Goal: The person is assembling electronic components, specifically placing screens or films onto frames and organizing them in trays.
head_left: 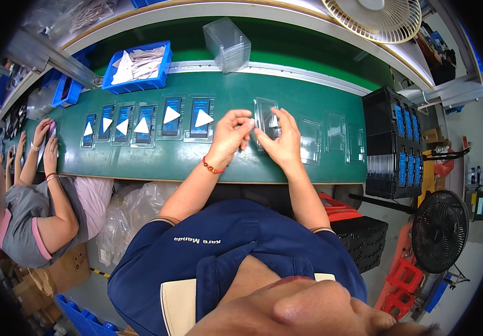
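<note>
My right hand (284, 140) grips a clear plastic tray (265, 105), thumb on its near side and fingers over its right edge. A dark, shiny flat piece seems to lie inside the tray, partly covered by my fingers. At the tray's left edge is my left hand (231, 135), its fingers curled with thumb and forefinger close together; what they pinch, if anything, cannot be made out. Leftward stands a row of clear trays holding flat dark-and-blue items (171, 124), each bearing a white triangular piece (203, 119). More clear trays (310, 147) lie to the right.
A blue bin (136, 84) of white pieces and a stack of clear trays (227, 47) stand at the back. Black stacked trays (390, 143) with blue items rise at the table's right end. A co-worker (45, 218) sits at left. Fans (441, 231) stand at right and above.
</note>
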Motion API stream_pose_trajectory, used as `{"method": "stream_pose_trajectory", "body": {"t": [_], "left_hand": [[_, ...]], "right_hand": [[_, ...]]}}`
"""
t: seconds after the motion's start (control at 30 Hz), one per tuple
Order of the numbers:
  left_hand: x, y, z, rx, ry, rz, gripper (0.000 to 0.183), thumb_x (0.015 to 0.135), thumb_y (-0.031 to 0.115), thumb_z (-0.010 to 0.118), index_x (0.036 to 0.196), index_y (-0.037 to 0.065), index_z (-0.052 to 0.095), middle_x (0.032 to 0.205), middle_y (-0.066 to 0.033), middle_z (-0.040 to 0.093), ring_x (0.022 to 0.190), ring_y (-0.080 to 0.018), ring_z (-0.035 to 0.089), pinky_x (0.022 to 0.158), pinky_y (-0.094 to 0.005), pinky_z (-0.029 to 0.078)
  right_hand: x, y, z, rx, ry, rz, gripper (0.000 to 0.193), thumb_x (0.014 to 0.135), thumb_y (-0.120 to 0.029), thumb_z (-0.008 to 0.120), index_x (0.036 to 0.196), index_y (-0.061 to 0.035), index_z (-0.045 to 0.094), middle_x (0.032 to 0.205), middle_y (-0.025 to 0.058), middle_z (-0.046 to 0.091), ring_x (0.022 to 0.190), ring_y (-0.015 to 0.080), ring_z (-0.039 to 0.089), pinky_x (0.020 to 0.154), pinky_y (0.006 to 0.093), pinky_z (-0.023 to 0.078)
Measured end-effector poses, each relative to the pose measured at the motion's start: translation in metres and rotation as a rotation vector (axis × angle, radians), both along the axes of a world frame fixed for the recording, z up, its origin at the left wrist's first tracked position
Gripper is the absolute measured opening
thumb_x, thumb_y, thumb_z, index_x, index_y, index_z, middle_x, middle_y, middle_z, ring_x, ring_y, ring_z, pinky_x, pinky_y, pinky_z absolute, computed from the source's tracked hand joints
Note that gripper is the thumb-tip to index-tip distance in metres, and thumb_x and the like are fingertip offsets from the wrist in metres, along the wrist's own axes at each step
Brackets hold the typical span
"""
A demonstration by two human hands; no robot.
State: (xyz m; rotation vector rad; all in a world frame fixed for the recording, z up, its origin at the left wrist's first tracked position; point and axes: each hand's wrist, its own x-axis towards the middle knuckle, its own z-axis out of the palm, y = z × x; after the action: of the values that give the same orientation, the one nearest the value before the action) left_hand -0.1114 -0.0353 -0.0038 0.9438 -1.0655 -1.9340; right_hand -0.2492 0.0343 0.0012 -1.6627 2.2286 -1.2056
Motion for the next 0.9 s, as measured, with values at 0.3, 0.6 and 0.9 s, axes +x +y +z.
{"method": "stream_pose_trajectory", "body": {"t": [0.3,0.6,0.9], "left_hand": [[0.005,-0.006,-0.013,0.35,0.391,-0.23,0.012,0.09,0.016,0.063,0.088,0.004,0.06,0.072,-0.0015,0.059,0.056,-0.0076,0.053,0.04,-0.0214,0.043],[0.028,-0.011,-0.011,0.081,-0.08,-0.133,0.019,0.088,0.015,0.063,0.098,-0.001,0.06,0.063,-0.0021,0.056,0.051,-0.0085,0.055,0.035,-0.0247,0.041],[0.032,0.001,0.0,-1.204,-0.782,0.135,0.027,0.079,0.008,0.065,0.104,0.0,0.065,0.094,-0.0138,0.064,0.088,-0.0291,0.06,0.079,-0.0379,0.046]], "right_hand": [[-0.005,0.005,-0.005,0.032,-0.726,0.07,0.059,0.07,-0.021,0.079,0.121,-0.0031,0.056,0.103,0.0142,0.061,0.087,0.0174,0.06,0.067,0.0256,0.049],[-0.001,-0.031,0.043,0.085,0.376,-0.031,0.063,0.072,-0.046,0.073,0.11,0.0026,0.062,0.117,0.0239,0.058,0.108,0.0371,0.052,0.092,0.045,0.043],[0.019,-0.199,0.085,0.021,0.41,0.003,0.055,0.067,-0.04,0.077,0.097,0.0038,0.064,0.104,0.0217,0.061,0.1,0.0356,0.054,0.087,0.0426,0.047]]}}
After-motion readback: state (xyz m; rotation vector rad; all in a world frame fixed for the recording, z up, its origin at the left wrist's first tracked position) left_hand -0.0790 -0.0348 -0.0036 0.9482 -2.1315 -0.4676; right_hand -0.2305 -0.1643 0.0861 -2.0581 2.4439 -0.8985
